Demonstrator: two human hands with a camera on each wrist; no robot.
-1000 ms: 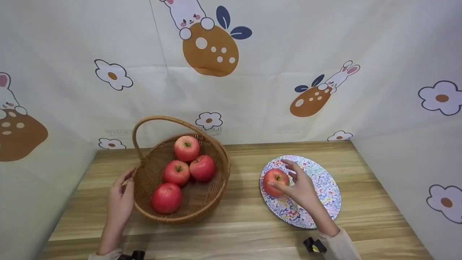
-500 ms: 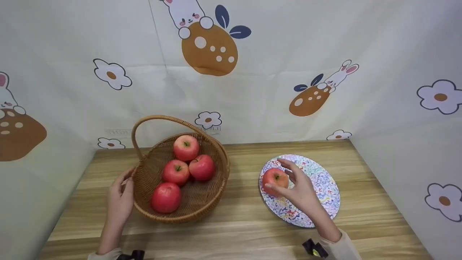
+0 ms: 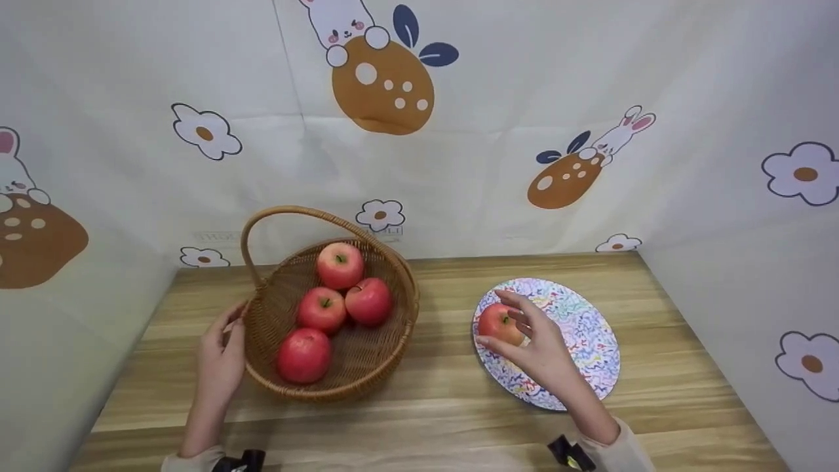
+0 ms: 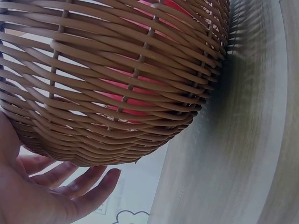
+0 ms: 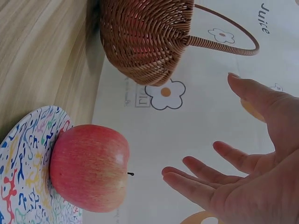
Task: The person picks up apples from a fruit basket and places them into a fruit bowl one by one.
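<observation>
A wicker basket (image 3: 392, 354) with a tall handle holds several red apples (image 3: 304, 355). At its left side my left hand (image 3: 221, 360) rests against the outer wall near the rim. The left wrist view shows that hand's loosely extended fingers beside the weave (image 4: 107, 140); part of its thumb is hidden. One more red apple (image 3: 498, 323) sits stem up on a round, colourfully patterned plate (image 3: 583, 334). My right hand (image 3: 541, 347) hovers over this apple, thumb and fingers spread. In the right wrist view, a gap separates the fingers from the apple (image 5: 91, 168).
Basket and plate stand on a wood-grain table (image 3: 439, 393), apart from each other. A pale cloth (image 3: 485, 164) printed with rabbits and flowers hangs behind and along both sides. The basket's handle (image 3: 308, 211) arches above its rim.
My right hand has shifted slightly left, so its thumb and fingers cover more of the apple on the plate. My left hand and the basket stay in place.
</observation>
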